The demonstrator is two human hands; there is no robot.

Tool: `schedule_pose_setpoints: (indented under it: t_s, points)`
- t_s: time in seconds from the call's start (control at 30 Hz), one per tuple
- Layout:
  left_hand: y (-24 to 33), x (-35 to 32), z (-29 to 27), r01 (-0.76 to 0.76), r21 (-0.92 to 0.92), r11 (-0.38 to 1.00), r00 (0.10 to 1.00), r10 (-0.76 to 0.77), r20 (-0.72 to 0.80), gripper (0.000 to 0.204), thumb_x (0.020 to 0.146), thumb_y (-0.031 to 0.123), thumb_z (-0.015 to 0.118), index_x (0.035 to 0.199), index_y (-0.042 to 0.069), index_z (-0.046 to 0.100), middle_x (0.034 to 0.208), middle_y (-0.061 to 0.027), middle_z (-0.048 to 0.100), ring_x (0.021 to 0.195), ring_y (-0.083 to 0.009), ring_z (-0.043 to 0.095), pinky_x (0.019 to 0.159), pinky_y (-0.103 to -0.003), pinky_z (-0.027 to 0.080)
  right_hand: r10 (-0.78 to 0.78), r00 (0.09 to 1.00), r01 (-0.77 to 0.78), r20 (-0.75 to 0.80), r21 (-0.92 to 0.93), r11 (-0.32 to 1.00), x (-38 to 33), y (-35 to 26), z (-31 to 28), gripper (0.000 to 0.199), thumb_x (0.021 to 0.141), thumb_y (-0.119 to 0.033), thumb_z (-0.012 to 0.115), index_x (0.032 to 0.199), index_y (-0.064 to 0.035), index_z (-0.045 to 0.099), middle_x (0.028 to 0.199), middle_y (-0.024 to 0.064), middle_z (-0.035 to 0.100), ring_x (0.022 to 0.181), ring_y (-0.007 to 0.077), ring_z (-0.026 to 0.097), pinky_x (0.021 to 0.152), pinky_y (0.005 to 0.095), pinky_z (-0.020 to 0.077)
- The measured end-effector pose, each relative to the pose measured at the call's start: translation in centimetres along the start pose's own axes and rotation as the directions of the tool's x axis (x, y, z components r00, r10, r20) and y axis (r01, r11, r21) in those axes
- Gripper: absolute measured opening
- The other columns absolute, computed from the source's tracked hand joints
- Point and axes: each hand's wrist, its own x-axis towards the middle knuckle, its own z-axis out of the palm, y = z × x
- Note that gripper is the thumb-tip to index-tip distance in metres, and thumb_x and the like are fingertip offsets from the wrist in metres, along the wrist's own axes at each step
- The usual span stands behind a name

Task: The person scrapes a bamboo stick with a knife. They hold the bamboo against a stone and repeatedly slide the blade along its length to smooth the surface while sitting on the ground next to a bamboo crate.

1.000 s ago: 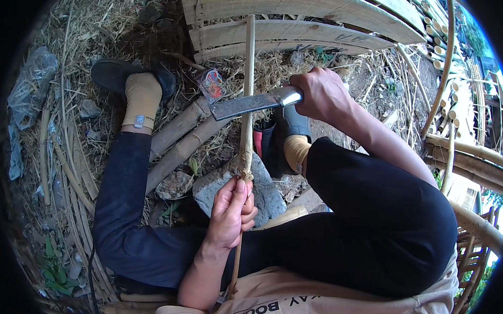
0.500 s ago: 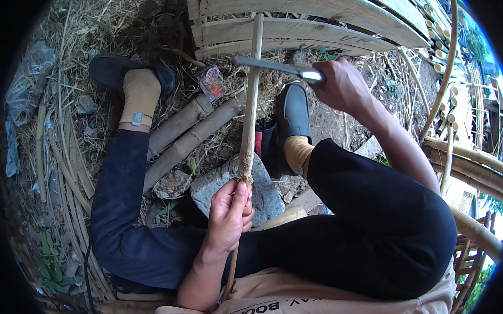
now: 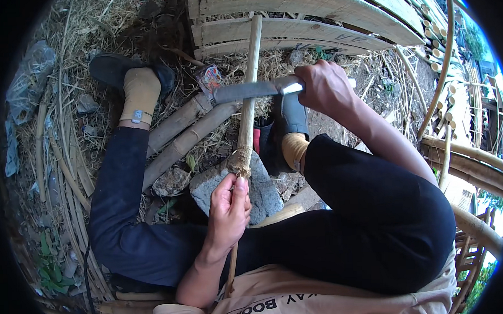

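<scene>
My left hand (image 3: 230, 210) is closed around a pale bamboo stick (image 3: 252, 63), just below a rough, knobbly joint. The stick runs from near my shirt up past the grip, and its far end reaches the wooden slats. In my right hand (image 3: 328, 88) is a large knife (image 3: 243, 92) with a broad grey blade and a shiny collar. The blade lies crosswise over the stick, roughly midway between the joint and the far end. Whether the edge bites into the wood cannot be made out. A grey stone (image 3: 264, 192) sits beneath the joint.
A slatted wooden panel (image 3: 308, 30) stands at the far side. Two thick bamboo poles (image 3: 176, 143) lie left of the stone. My legs (image 3: 370, 219) spread around the work. Clear plastic (image 3: 32, 70) and dry straw litter the left; stacked bamboo (image 3: 452, 108) is at right.
The knife has come nearer to me along the stick, and its blade now shows its broad side. My left hand and the stick's joint have shifted slightly.
</scene>
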Motion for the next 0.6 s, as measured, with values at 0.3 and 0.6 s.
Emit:
schedule_pose_setpoints:
  t_s: [0.3, 0.6]
  points:
    - [0.1, 0.1, -0.2, 0.063, -0.060, 0.996, 0.997, -0.060, 0.038, 0.024, 0.111, 0.029, 0.045, 0.096, 0.011, 0.049, 0.061, 0.0100, 0.031, 0.043, 0.0016, 0.024, 0.038, -0.019, 0.016, 0.163, 0.986, -0.163, -0.021, 0.004, 0.987, 0.6, 3.8, -1.2, 0.013, 0.078, -0.014, 0.065, 0.082, -0.0045, 0.072, 0.069, 0.0206, 0.068, 0.068, 0.0386, 0.070, 0.070, 0.0479, 0.0572]
    - [-2.1, 0.4, -0.8, -0.155, 0.335, 0.930, 0.974, 0.200, -0.107, 0.025, 0.109, 0.030, 0.049, 0.097, 0.008, 0.053, 0.063, 0.0077, 0.038, 0.049, -0.0007, 0.033, 0.043, -0.020, 0.026, 0.058, 0.989, -0.069, 0.135, 0.078, 0.995, -1.0, -0.5, -0.7, 0.013, 0.074, -0.015, 0.067, 0.079, -0.0039, 0.072, 0.066, 0.0201, 0.066, 0.066, 0.0389, 0.069, 0.066, 0.0467, 0.0568]
